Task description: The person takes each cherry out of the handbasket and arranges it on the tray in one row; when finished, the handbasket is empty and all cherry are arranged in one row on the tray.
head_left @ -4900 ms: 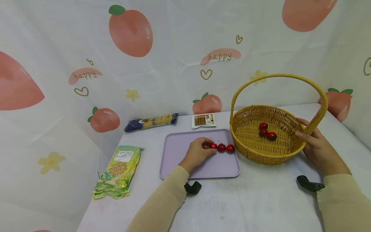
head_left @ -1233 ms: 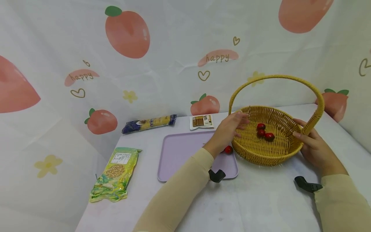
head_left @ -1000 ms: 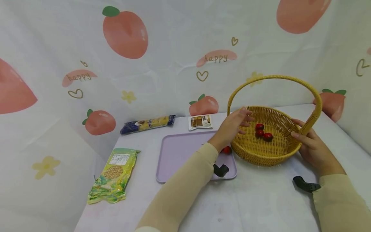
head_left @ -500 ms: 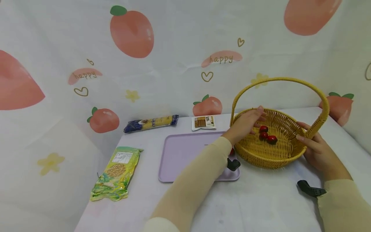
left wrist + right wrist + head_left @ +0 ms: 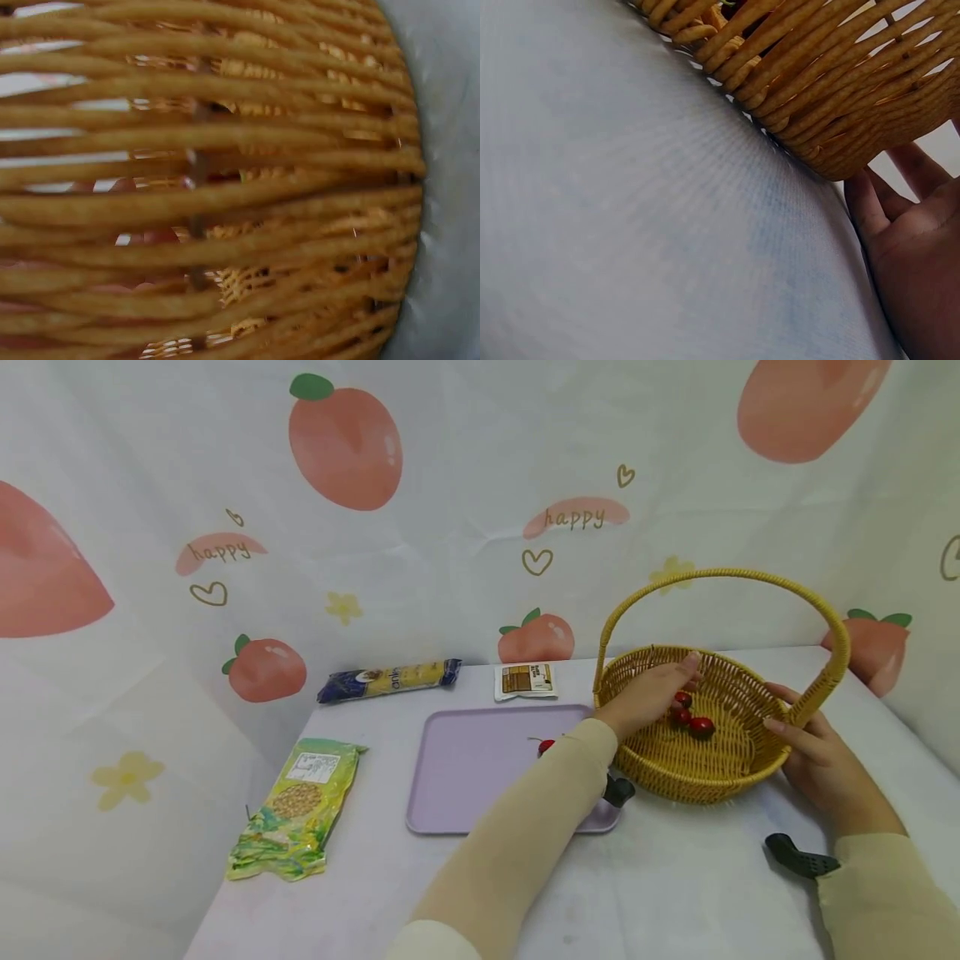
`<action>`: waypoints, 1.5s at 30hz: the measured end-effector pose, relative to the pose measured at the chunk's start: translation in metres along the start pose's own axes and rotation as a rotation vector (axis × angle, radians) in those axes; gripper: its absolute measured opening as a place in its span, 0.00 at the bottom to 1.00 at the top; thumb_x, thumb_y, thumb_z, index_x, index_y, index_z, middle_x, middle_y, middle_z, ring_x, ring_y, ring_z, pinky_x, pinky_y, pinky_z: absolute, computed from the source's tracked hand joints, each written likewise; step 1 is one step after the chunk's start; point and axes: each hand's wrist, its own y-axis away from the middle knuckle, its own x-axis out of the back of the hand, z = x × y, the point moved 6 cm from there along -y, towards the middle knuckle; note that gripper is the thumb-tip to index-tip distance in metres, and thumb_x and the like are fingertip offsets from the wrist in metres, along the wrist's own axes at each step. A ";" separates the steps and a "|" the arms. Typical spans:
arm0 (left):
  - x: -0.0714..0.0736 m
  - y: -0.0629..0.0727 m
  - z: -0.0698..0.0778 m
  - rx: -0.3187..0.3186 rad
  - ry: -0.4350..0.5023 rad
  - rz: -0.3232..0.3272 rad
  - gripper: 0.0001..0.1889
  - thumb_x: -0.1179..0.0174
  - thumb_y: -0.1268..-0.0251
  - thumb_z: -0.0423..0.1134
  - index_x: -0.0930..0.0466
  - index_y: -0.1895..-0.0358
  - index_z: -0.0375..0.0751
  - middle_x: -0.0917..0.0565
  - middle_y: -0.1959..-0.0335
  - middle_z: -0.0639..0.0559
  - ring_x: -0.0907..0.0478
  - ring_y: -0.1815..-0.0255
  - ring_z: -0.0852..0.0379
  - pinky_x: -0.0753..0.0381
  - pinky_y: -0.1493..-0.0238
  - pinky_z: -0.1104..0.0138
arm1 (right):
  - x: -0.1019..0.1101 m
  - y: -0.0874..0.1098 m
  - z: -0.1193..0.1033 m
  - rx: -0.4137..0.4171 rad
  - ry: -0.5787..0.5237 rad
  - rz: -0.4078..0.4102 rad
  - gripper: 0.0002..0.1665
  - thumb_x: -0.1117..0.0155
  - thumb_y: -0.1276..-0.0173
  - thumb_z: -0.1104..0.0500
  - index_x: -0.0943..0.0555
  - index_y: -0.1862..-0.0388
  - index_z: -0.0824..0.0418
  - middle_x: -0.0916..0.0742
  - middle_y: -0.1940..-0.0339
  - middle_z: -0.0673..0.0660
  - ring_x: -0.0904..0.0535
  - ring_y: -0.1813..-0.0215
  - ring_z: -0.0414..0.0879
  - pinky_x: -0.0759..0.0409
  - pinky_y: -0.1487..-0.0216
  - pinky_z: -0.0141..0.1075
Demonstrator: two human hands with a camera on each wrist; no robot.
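Observation:
In the head view my left hand (image 5: 656,693) reaches over the near-left rim into the yellow wicker basket (image 5: 697,785). Its fingertips are right beside the dark red cherries (image 5: 702,727), partly covering them; three show. Nothing is seen in its grip. My right hand (image 5: 821,760) holds the basket's right rim by the handle's foot, thumb over the edge. Its fingers (image 5: 866,206) rest against the outer wall in the right wrist view. Another cherry (image 5: 546,747), with a stem, lies on the lilac tray (image 5: 480,777), partly behind the left sleeve. Weave (image 5: 225,135) fills the left wrist view.
A green-yellow food bag (image 5: 296,810) lies left of the tray. Behind it are a blue-and-yellow long packet (image 5: 390,680) and a small white packet (image 5: 527,681). The basket's tall arched handle (image 5: 723,574) rises above the left hand. A printed cloth hangs behind.
My left hand has left the cherries on the tray and moved right, over the basket's rim and down to the cherries inside. The right hand keeps its hold on the rim.

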 end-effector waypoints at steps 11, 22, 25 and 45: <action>-0.009 0.000 -0.005 0.098 -0.129 -0.040 0.35 0.58 0.15 0.72 0.14 0.30 0.55 0.14 0.39 0.62 0.16 0.47 0.62 0.24 0.35 0.64 | -0.004 0.000 -0.003 0.011 0.000 -0.006 0.32 0.56 0.13 0.72 0.34 0.15 0.54 0.30 0.25 0.51 0.26 0.31 0.39 0.24 0.37 0.28; -0.011 -0.003 -0.013 0.089 -0.300 -0.137 0.13 0.37 0.20 0.35 0.10 0.40 0.46 0.12 0.49 0.60 0.19 0.54 0.62 0.23 0.54 0.71 | -0.005 -0.001 -0.002 -0.007 0.012 0.002 0.33 0.55 0.12 0.71 0.37 0.13 0.53 0.32 0.23 0.51 0.27 0.29 0.39 0.25 0.36 0.27; -0.011 -0.005 -0.016 0.100 -0.395 -0.126 0.14 0.34 0.25 0.31 0.08 0.43 0.48 0.12 0.47 0.62 0.22 0.53 0.65 0.26 0.54 0.72 | -0.005 -0.002 -0.002 -0.007 0.023 -0.001 0.34 0.55 0.12 0.70 0.39 0.13 0.54 0.33 0.22 0.51 0.28 0.29 0.38 0.25 0.36 0.27; 0.001 0.003 0.002 -0.123 -0.099 0.021 0.09 0.29 0.24 0.31 0.12 0.48 0.46 0.15 0.58 0.63 0.19 0.56 0.68 0.20 0.58 0.74 | -0.003 -0.001 -0.001 -0.002 0.009 0.015 0.33 0.54 0.12 0.71 0.35 0.15 0.53 0.31 0.24 0.51 0.26 0.30 0.39 0.23 0.37 0.29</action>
